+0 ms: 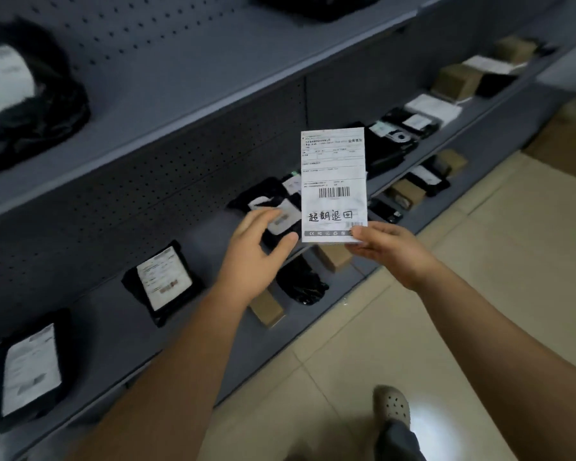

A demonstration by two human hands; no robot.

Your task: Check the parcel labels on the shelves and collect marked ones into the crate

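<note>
Grey metal shelves [187, 104] carry black parcels; right hand [391, 251] pinches a white paper label [333, 184] by its lower corner, left hand [260, 251] released beside it.

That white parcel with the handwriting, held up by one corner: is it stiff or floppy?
Probably fairly stiff: the white parcel stands upright and flat though the right hand pinches only its bottom edge. Likely light, since one pinch holds it.
</note>
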